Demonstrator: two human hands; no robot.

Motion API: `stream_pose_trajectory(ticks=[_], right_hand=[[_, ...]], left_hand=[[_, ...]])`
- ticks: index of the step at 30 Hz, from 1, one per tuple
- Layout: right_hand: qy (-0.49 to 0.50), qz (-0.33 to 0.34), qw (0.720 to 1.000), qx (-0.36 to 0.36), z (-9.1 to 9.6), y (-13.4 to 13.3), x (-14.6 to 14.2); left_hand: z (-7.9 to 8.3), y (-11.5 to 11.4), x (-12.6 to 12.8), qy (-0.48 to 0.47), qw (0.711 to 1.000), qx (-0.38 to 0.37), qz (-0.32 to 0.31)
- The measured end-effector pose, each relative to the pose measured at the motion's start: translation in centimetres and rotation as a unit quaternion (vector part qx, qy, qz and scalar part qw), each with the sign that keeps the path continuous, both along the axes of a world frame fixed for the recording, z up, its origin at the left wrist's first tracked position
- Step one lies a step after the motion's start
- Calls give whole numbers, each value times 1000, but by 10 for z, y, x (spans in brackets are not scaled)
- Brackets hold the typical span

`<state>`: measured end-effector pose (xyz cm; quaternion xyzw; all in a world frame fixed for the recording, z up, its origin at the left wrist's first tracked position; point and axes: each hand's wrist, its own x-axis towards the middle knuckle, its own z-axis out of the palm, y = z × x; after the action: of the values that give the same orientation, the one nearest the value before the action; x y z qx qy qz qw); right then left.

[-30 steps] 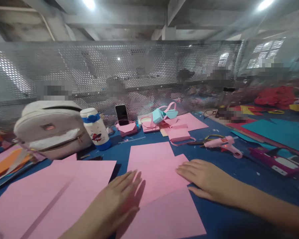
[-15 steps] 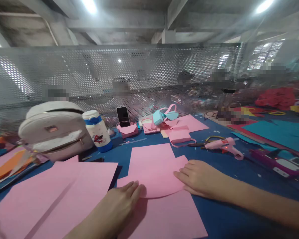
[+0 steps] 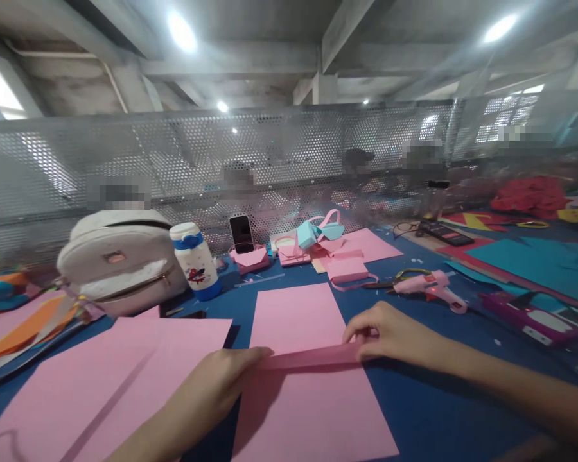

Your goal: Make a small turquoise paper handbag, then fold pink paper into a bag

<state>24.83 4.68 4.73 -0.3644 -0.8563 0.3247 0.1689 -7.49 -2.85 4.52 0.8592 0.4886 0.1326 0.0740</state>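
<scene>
Between my hands runs a narrow raised strip of pink paper (image 3: pixel 313 358), lying crosswise over a larger pink sheet (image 3: pixel 318 410) on the blue table. My left hand (image 3: pixel 226 378) grips the strip's left end, its fingertips partly hidden behind the paper. At the right end, my right hand (image 3: pixel 383 333) pinches the paper between thumb and curled fingers. The pink sheet reaches beyond the strip both towards the back and towards me.
More pink sheets (image 3: pixel 139 372) lie at left, below a white backpack (image 3: pixel 125 256) and a bottle (image 3: pixel 197 263). Small pink paper bags (image 3: pixel 250 256) and a phone (image 3: pixel 241 232) stand behind. At right are a pink glue gun (image 3: pixel 431 285), scissors (image 3: pixel 390 282) and a purple device (image 3: pixel 530 317).
The upper pink paper lay flat under both hands; now its edge is lifted as a narrow strip. My right fingers have curled from flat into a pinch.
</scene>
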Motion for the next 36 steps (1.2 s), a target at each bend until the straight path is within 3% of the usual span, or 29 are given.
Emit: stream_pose_trajectory(ticks=[6, 11, 18, 22, 25, 28, 32, 36], right_hand=[[6, -1, 999, 35, -2, 1, -1], [48, 20, 998, -16, 0, 3, -1], [65, 78, 991, -83, 18, 13, 8], [69, 110, 986, -104, 31, 18, 9], [41, 82, 995, -35, 33, 26, 2], [-23, 23, 994, 103, 28, 37, -9], [-135, -54, 965, 218, 12, 46, -23], [-185, -50, 940, 281, -3, 46, -29]], left_hand=[[-3, 0, 7, 43, 964, 252, -72], [1, -1, 16, 64, 954, 280, -89], [12, -2, 21, 47, 931, 358, -44], [25, -1, 22, -7, 937, 350, -2], [32, 11, 19, -33, 951, 308, 19], [30, 31, 16, -22, 971, 233, 57], [15, 54, 16, 25, 983, 176, 50], [-2, 59, 18, 58, 979, 194, 30]])
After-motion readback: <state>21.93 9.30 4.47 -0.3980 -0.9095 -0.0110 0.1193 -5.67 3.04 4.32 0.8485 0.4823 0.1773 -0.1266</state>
